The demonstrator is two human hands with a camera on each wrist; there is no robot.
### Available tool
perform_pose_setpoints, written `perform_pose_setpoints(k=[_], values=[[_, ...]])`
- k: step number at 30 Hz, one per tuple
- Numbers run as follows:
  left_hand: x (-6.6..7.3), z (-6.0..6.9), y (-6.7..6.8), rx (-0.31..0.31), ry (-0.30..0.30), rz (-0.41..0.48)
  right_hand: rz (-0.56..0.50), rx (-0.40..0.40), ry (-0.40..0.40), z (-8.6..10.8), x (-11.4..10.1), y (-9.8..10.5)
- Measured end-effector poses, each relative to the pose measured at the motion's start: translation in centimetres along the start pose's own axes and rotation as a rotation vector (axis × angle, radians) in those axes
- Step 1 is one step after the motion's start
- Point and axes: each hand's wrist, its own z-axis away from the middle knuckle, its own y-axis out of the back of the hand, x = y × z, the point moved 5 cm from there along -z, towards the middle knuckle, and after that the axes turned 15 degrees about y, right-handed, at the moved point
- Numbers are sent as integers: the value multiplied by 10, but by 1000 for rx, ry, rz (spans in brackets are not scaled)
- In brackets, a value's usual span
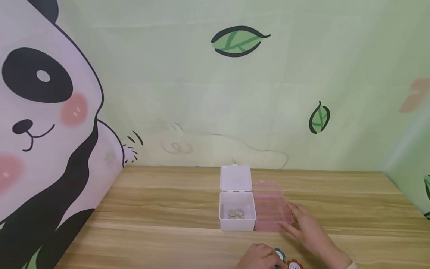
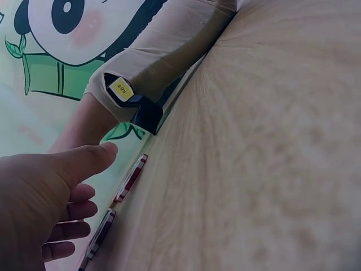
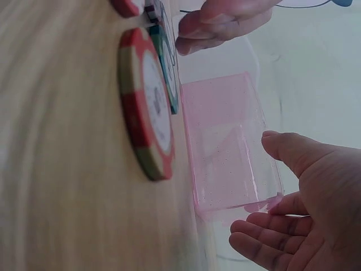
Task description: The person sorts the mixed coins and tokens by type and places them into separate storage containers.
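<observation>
A white box with its lid raised stands on the table, and silver coins lie inside it. Touching its right side is a see-through pink box, lid also raised. My right hand is at the pink box's near right corner, thumb toward the front and fairly straight fingers along the side. Low in the head view, my left hand is beside a green poker chip and a red poker chip. In the left wrist view its fingers are loosely bent, with nothing seen between them and the thumb.
The wooden table meets a green backdrop with a printed panda and leaves. More chips lie near the table's front, partly cut off or hidden by my left hand. A sleeve with a dark wrist mount shows in the left wrist view.
</observation>
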Motion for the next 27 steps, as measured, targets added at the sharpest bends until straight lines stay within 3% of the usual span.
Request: perform_pose_setpoints(k=[4, 9, 14, 27], values=[[4, 0, -2, 1, 0, -60, -12, -6, -14, 0, 0, 1], [8, 1, -3, -94, 90, -89, -3, -1, -10, 1, 1, 1], [9, 3, -3, -166, 174, -64, 6, 9, -5, 1, 2, -1], [11, 4, -6, -133, 139, -133, -1, 4, -16, 1, 2, 0]])
